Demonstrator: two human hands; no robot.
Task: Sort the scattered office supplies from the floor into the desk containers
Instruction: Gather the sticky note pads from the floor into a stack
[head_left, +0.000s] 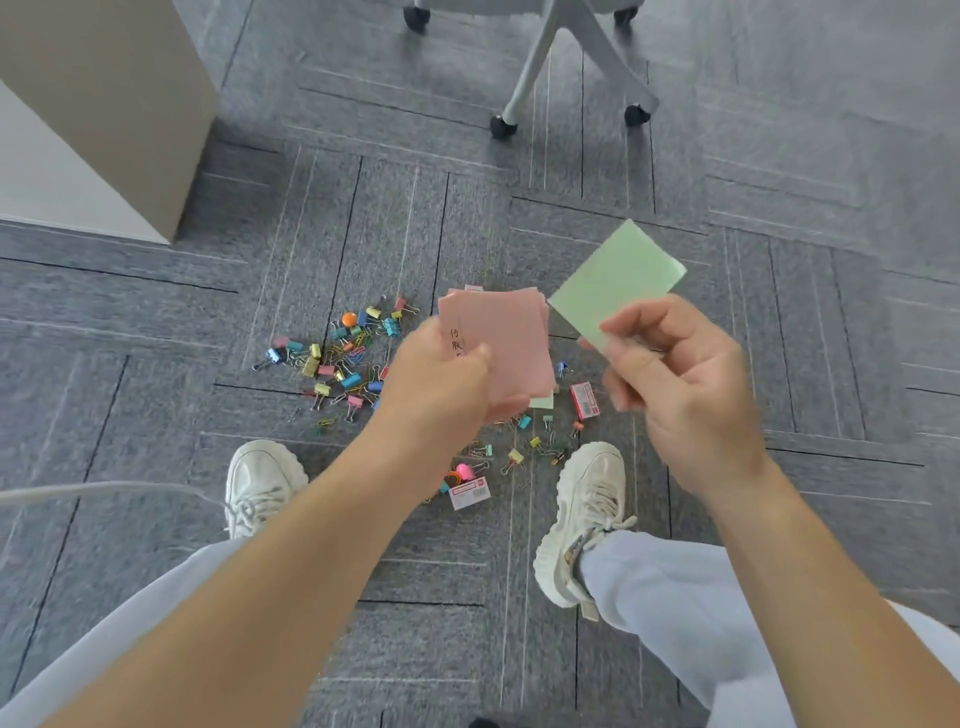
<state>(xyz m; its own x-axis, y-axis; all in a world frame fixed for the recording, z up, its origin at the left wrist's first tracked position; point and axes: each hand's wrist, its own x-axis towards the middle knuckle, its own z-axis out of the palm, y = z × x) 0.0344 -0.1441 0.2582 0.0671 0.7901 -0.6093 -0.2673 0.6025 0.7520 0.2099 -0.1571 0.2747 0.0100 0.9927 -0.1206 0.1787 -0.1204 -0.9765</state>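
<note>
My left hand (441, 379) grips a small stack of pink sticky notes (506, 343) with handwriting on the top sheet, held above the carpet. Just to its right, my right hand (675, 374) pinches one green sticky note (618, 283) by its lower corner, tilted up and apart from the pink stack. Below on the grey carpet lie several coloured binder clips and paper clips (337, 358), a round orange pin (349, 318), two small staple boxes (584, 400) (470, 492) and more clips (514, 457) between my shoes. A green note (543, 401) peeks out under the pink stack.
An office chair base with castors (571, 67) stands at the top. A beige desk panel (130, 114) rises at the top left. My white shoes (262, 483) (587, 514) flank the lower clips. A pale cable (104, 488) runs across the carpet at the left.
</note>
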